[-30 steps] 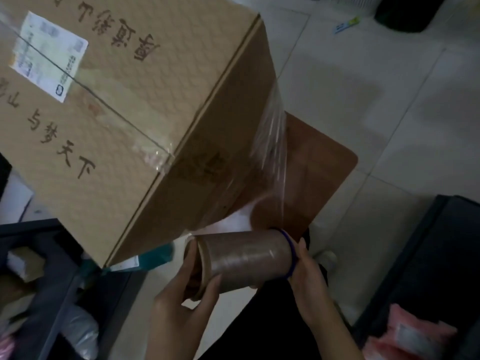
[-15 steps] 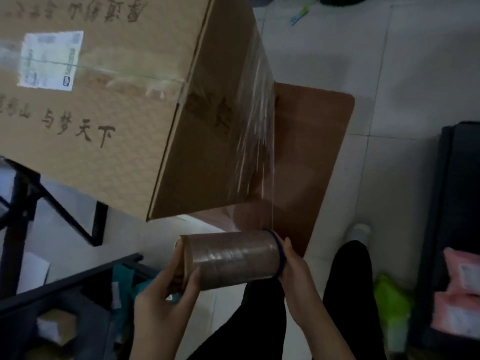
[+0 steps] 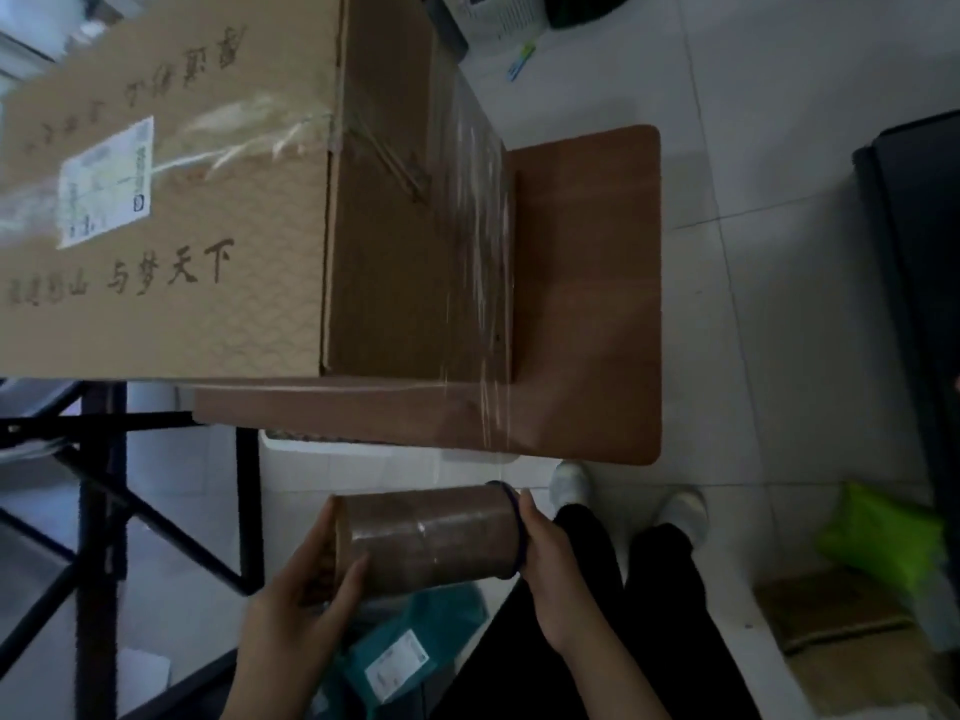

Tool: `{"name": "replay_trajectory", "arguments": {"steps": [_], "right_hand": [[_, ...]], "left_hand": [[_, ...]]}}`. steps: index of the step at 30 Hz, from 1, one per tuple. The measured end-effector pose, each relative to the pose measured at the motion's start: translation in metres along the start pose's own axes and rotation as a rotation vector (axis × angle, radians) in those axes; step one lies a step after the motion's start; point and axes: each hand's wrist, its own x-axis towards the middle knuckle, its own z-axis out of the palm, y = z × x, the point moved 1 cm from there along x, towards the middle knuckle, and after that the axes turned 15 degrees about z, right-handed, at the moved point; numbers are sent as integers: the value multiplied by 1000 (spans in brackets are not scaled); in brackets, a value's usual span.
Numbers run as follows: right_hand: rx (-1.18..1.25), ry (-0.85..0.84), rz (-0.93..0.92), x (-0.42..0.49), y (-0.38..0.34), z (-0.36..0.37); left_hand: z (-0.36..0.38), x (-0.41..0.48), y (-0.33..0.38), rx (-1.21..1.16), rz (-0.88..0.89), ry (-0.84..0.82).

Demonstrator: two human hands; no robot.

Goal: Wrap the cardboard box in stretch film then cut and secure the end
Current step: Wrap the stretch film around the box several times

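A big cardboard box (image 3: 171, 283) with black characters and a white label stands on a brown table (image 3: 587, 304). Below the table edge I hold a stretch film roll (image 3: 431, 540) sideways. My left hand (image 3: 301, 589) grips its left end and my right hand (image 3: 545, 553) cups its right end with the purple rim. A clear sheet of film (image 3: 475, 283) runs from the roll up over the table edge onto the box's right side face.
A black metal frame (image 3: 104, 459) stands at the left below the table. A teal parcel (image 3: 395, 652) lies on the floor by my legs. At the right are a dark cabinet (image 3: 919, 283), a green bag (image 3: 878, 532) and flat cardboard (image 3: 841, 610).
The view has swung around the box, which now appears square-on instead of tilted. Both hands keep the roll, and the film sheet stretches longer across the side face.
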Motion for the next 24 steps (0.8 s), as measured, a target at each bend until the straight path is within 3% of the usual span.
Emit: {"name": "replay_trajectory", "arguments": {"steps": [9, 18, 24], "right_hand": [[251, -34, -27, 33, 32, 45], [480, -63, -166, 77, 63, 125], [609, -78, -251, 94, 88, 148]], "left_hand": [[-30, 39, -38, 70, 216, -154], [-82, 112, -81, 214, 437, -318], [-103, 127, -99, 215, 540, -335]]}}
